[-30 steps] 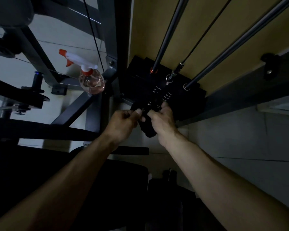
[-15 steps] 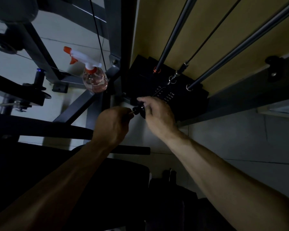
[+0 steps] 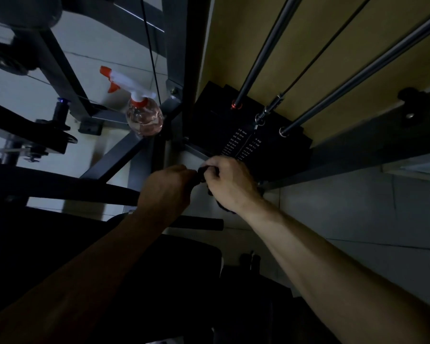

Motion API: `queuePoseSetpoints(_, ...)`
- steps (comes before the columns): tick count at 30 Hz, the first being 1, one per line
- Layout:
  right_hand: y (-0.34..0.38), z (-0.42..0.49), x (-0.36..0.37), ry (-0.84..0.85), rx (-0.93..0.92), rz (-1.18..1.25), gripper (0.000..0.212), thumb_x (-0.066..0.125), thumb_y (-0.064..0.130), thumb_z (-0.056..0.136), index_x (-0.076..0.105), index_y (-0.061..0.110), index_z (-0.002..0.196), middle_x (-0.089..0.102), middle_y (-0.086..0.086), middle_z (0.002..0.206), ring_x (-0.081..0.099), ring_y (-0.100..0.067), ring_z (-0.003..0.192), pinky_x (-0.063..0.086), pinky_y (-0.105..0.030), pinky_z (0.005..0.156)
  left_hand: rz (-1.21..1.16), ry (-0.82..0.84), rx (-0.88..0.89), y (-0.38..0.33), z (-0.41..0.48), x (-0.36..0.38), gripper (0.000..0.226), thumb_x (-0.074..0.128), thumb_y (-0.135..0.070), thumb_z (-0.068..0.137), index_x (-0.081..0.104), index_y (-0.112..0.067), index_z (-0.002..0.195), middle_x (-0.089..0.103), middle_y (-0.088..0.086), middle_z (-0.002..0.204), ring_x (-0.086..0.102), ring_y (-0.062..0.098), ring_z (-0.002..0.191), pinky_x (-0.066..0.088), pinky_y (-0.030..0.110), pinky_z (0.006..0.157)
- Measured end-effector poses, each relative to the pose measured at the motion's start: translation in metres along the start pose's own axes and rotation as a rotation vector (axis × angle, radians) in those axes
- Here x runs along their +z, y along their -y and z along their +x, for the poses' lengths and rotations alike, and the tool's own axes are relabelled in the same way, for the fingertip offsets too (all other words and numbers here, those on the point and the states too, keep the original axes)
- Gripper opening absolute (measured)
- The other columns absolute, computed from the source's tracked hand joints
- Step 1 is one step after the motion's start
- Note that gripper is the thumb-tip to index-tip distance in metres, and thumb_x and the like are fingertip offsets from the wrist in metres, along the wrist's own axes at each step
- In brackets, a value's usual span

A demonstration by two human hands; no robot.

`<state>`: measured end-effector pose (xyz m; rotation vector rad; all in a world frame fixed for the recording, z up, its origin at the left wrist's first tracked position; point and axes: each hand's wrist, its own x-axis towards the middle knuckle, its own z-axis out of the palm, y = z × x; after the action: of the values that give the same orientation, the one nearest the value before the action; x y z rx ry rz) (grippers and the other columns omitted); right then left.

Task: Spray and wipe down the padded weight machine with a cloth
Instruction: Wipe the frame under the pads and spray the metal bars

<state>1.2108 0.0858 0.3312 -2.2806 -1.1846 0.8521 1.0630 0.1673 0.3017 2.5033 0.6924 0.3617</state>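
Evidently the wiping is under way at the weight stack (image 3: 271, 145), though how much of the machine is already clean cannot be read in this dim light. Both hands meet just below the stack's front face, under its printed weight labels. The right hand (image 3: 230, 181) has its fingers curled round a dark cloth (image 3: 222, 207), a bunch of which hangs out beneath the wrist. The left hand (image 3: 166, 187) shows only its back. Its fingers curl in toward a small dark thing (image 3: 201, 173) between the two hands, but whether they grip it, and whether it is a fold of the cloth or a part of the machine, I cannot tell.

The spray bottle (image 3: 144, 117), with an orange trigger and pinkish liquid inside, stands on the frame to the left of the stack, well apart from both hands, so spraying is not the step in hand. My guess is that detail work around the stack's lower front is going on. The guide rods (image 3: 266, 50) rising from the stack, and the dark padded seat (image 3: 159, 264) below it, show no sure sign either way and may yet need passes.
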Motion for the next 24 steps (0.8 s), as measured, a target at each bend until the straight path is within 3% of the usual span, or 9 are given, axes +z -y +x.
queuePoseSetpoints(3,-0.001,-0.010,0.002,-0.095,-0.059,0.244,0.033,0.053,0.008,0.104,0.071,0.016,0.130,0.058,0.014,0.137,0.046,0.006,0.130,0.033,-0.003,0.105,-0.266,-0.138,-0.410,-0.006,0.010,0.004,0.015,0.068,-0.018,0.098,0.079,-0.012,0.092,0.075,0.007,0.076,0.069,0.021,0.065,0.053,0.030,0.064)
queuePoseSetpoints(6,-0.029,-0.016,0.012,-0.047,0.075,0.234,0.034,0.054,0.007,0.104,0.070,0.016,0.133,0.057,0.005,0.147,0.045,0.001,0.137,0.028,-0.001,0.106,-0.629,-0.115,-0.692,-0.007,0.024,0.002,0.030,0.061,-0.034,0.101,0.077,-0.012,0.088,0.072,0.005,0.073,0.062,0.007,0.058,0.048,0.026,0.061)
queuePoseSetpoints(9,-0.059,-0.021,0.001,-0.168,0.112,0.172,0.028,0.061,0.003,0.096,0.076,0.019,0.114,0.062,0.007,0.140,0.056,-0.007,0.131,0.046,-0.028,0.112,-0.541,0.018,-0.597,-0.007,0.032,-0.007,0.027,0.059,-0.040,0.102,0.078,-0.021,0.104,0.075,-0.003,0.082,0.066,0.004,0.067,0.051,0.025,0.062)
queuePoseSetpoints(12,-0.062,-0.020,-0.024,-0.273,0.000,0.085,0.023,0.069,0.009,0.089,0.067,0.024,0.106,0.070,0.013,0.106,0.067,-0.008,0.097,0.060,-0.042,0.084,-0.152,0.177,-0.382,-0.006,0.036,-0.008,0.024,0.055,-0.039,0.104,0.074,-0.026,0.113,0.071,-0.008,0.100,0.059,0.005,0.079,0.035,0.017,0.057)
queuePoseSetpoints(15,-0.048,-0.007,-0.044,0.000,-0.069,-0.118,0.047,0.067,0.038,0.096,0.053,0.038,0.141,0.071,0.010,0.111,0.069,-0.011,0.092,0.059,-0.035,0.077,0.115,0.242,-0.141,-0.009,0.042,0.001,0.024,0.056,-0.037,0.102,0.074,-0.025,0.113,0.068,-0.001,0.111,0.062,0.015,0.091,0.042,0.026,0.067)
queuePoseSetpoints(17,-0.053,0.005,-0.046,0.175,-0.089,-0.349,0.042,0.064,0.050,0.097,0.056,0.040,0.137,0.070,0.012,0.105,0.068,-0.014,0.098,0.052,-0.031,0.075,0.211,0.266,-0.011,-0.015,0.051,0.008,0.027,0.053,-0.039,0.102,0.074,-0.027,0.113,0.066,-0.001,0.112,0.064,0.020,0.099,0.048,0.033,0.073)
queuePoseSetpoints(20,-0.066,0.014,-0.041,0.213,-0.059,-0.466,0.020,0.066,0.045,0.096,0.065,0.028,0.107,0.064,0.010,0.088,0.066,-0.016,0.086,0.048,-0.031,0.067,0.234,0.291,0.009,-0.025,0.065,0.014,0.024,0.054,-0.037,0.101,0.073,-0.028,0.112,0.064,-0.002,0.114,0.061,0.021,0.106,0.042,0.031,0.072)
queuePoseSetpoints(22,-0.079,0.019,-0.036,0.168,-0.008,-0.371,0.013,0.069,0.040,0.095,0.066,0.027,0.096,0.066,0.008,0.084,0.065,-0.013,0.077,0.053,-0.032,0.064,0.207,0.271,-0.065,-0.029,0.073,0.022,0.025,0.059,-0.038,0.099,0.071,-0.028,0.118,0.063,-0.001,0.121,0.058,0.023,0.114,0.046,0.035,0.080)
queuePoseSetpoints(24,-0.092,0.024,-0.029,0.111,0.135,-0.182,0.018,0.072,0.033,0.094,0.065,0.025,0.079,0.067,0.004,0.073,0.066,-0.013,0.067,0.058,-0.035,0.062,0.089,0.215,-0.255,-0.028,0.082,0.031,0.043,0.069,-0.041,0.093,0.062,-0.026,0.133,0.058,0.002,0.134,0.053,0.026,0.123,0.047,0.038,0.092)
